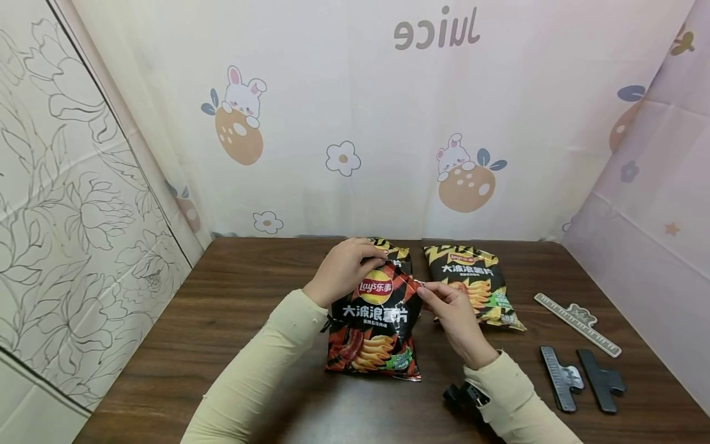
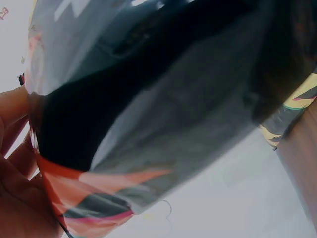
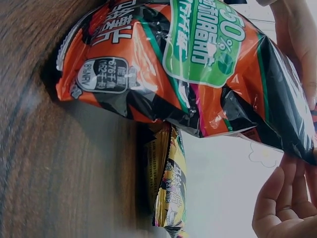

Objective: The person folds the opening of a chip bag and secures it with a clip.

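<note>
A black-and-red bag of Lay's potato chips (image 1: 374, 327) stands nearly upright on the wooden table, its printed front facing me. My left hand (image 1: 349, 266) grips its top edge near the left corner. With thumb and fingers, my right hand (image 1: 452, 314) pinches the top right corner. In the left wrist view the dark, shiny surface of the bag (image 2: 163, 109) fills most of the picture, beside the fingers of the left hand (image 2: 20, 193). The right wrist view shows the bag (image 3: 148, 64) tilted, with the right hand (image 3: 287, 203) at its top edge.
A yellow-and-black chip bag (image 1: 400, 253) is partly hidden behind the red one. Another yellow-and-black bag (image 1: 471, 280) lies to its right. On the table's right side lie a long white clip (image 1: 577, 324), a grey clip (image 1: 561, 379) and a black clip (image 1: 600, 381). A printed curtain (image 1: 344, 203) hangs behind.
</note>
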